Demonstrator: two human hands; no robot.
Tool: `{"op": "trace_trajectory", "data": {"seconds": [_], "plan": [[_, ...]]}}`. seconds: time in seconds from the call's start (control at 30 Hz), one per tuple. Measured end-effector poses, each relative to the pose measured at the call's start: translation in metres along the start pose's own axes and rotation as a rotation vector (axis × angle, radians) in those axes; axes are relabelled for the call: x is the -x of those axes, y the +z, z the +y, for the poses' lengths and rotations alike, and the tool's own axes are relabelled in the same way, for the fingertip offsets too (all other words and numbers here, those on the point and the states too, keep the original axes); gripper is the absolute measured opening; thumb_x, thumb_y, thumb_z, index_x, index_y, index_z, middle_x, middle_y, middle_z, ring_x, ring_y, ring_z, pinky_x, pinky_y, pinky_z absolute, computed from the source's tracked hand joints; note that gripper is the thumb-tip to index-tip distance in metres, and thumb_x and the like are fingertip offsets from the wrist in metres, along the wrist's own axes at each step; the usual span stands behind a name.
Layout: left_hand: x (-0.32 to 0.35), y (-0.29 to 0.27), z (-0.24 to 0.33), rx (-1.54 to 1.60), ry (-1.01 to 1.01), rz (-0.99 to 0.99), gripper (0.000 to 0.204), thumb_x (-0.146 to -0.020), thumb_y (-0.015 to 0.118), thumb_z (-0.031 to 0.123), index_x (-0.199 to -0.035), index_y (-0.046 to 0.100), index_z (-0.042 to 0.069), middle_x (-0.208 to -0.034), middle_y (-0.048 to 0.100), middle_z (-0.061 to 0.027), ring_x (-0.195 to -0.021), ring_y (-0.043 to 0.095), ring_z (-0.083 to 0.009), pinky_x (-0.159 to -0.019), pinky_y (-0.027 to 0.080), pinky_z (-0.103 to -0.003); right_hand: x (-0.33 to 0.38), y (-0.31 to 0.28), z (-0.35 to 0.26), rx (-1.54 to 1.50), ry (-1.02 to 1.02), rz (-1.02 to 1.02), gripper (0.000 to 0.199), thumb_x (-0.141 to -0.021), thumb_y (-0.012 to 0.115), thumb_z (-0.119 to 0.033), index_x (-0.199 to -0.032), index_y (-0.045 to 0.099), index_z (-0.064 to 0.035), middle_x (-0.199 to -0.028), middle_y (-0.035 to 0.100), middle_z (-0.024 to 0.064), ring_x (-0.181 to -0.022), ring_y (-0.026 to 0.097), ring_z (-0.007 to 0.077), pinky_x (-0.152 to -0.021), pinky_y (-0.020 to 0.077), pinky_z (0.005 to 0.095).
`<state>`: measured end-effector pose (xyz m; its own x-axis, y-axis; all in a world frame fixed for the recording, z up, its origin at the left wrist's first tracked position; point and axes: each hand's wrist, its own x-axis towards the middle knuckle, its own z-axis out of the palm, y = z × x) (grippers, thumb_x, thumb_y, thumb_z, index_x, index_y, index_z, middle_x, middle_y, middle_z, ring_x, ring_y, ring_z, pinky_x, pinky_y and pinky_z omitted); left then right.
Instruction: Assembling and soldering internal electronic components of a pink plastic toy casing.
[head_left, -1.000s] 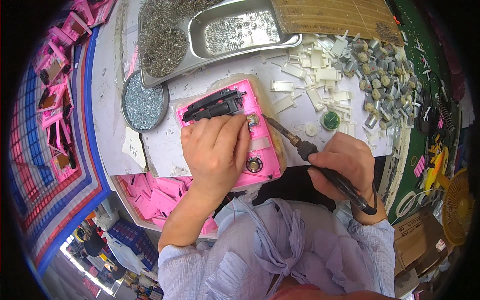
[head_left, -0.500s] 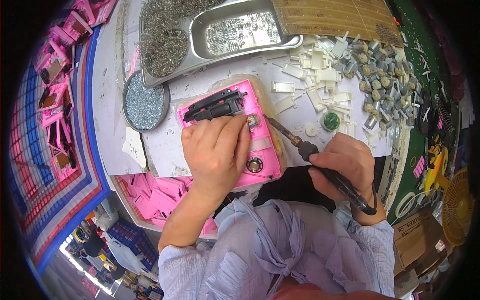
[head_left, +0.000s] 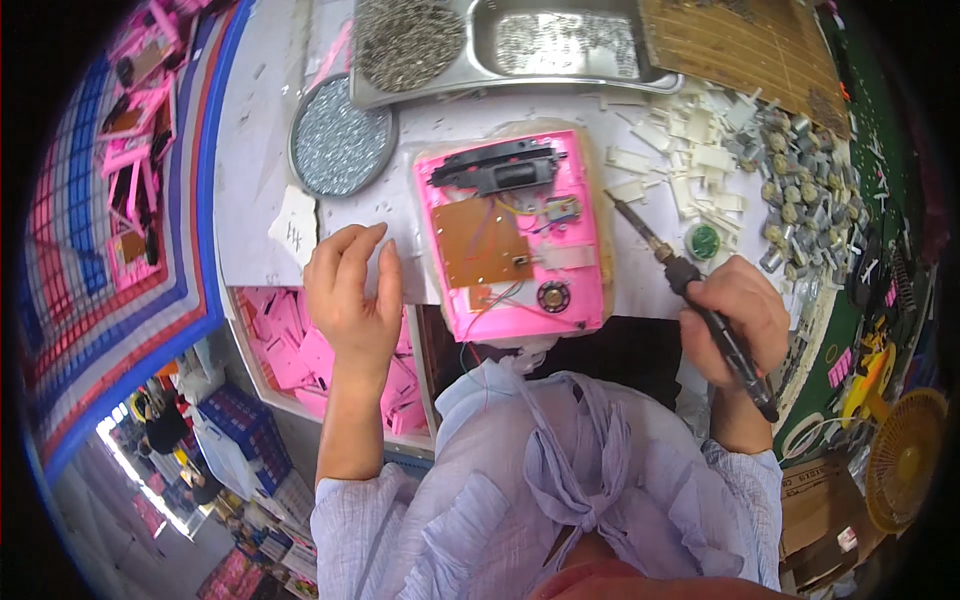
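A pink plastic housing [head_left: 583, 275] lies on a pad in the middle of the table. Inside it sit a brown circuit board [head_left: 480, 240], a black mechanism [head_left: 505, 172] along the far side, a small metal part with wires [head_left: 562, 209] and a round black part [head_left: 553, 297]. Thin wires run over the board and hang off the near edge. To the left of the housing, my left hand [head_left: 350, 285] is raised with its fingers apart, holding nothing. My right hand [head_left: 745, 315] grips a soldering iron [head_left: 683, 272] by its black handle; the tip points at the housing's right side, apart from it.
A round dish of small metal pieces [head_left: 342, 140] and a steel tray [head_left: 480, 80] stand at the back. White plastic parts [head_left: 700, 150], a green round spool [head_left: 703, 241] and several small motors [head_left: 795, 190] lie to the right. Below left is a drawer of pink parts [head_left: 290, 350].
My left hand has left the housing and moved left, its fingers now spread, uncovering the circuit board. The soldering iron's tip has drawn back from the housing. The view has shifted.
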<state>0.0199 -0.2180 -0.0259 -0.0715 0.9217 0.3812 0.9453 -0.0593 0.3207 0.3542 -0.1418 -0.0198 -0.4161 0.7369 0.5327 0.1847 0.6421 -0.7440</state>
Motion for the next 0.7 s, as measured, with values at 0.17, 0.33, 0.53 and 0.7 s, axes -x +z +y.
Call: {"op": "trace_trajectory", "data": {"seconds": [0.17,0.33,0.53,0.7], "plan": [[-0.021,-0.004,0.028,0.121,0.064,-0.091,0.041,-0.071,0.082,0.022,-0.105,0.065,0.006,-0.095,0.065,-0.0107,-0.085,0.062,-0.0273,-0.074,0.045,-0.037,-0.014,0.008,-0.011,0.003,-0.046,-0.021,0.027,-0.072,0.074,0.002,-0.097,0.064,0.0028,-0.064,0.058,0.0083,-0.051,0.052,0.0206,-0.047,0.0384,0.0304],[-0.024,0.009,0.045,0.277,0.112,-0.21,0.03,-0.073,0.081,0.018,-0.096,0.066,0.006,-0.087,0.066,-0.0086,-0.075,0.064,-0.0256,-0.067,0.047,-0.036,-0.022,0.01,-0.024,0.036,-0.061,-0.051,0.028,-0.072,0.074,0.002,-0.098,0.064,0.0028,-0.065,0.06,0.0091,-0.051,0.052,0.0204,-0.048,0.0381,0.0302],[-0.038,0.006,0.021,0.504,0.068,-0.126,0.012,-0.079,0.073,0.005,-0.089,0.068,0.004,-0.076,0.064,-0.0094,-0.066,0.062,-0.0274,-0.06,0.05,-0.037,-0.023,0.017,-0.028,0.021,0.103,-0.01,0.033,-0.074,0.073,0.002,-0.106,0.065,0.0031,-0.076,0.066,0.0125,-0.062,0.061,0.0233,-0.055,0.046,0.0304],[-0.063,-0.006,0.001,0.163,0.16,-0.254,0.012,-0.08,0.074,0.007,-0.089,0.069,0.001,-0.079,0.067,-0.0131,-0.071,0.066,-0.0296,-0.065,0.052,-0.036,-0.07,0.063,-0.031,-0.059,0.236,-0.101,0.041,-0.078,0.072,0.001,-0.118,0.065,-0.0033,-0.094,0.07,0.0138,-0.083,0.069,0.0271,-0.073,0.0537,0.0312]]}}
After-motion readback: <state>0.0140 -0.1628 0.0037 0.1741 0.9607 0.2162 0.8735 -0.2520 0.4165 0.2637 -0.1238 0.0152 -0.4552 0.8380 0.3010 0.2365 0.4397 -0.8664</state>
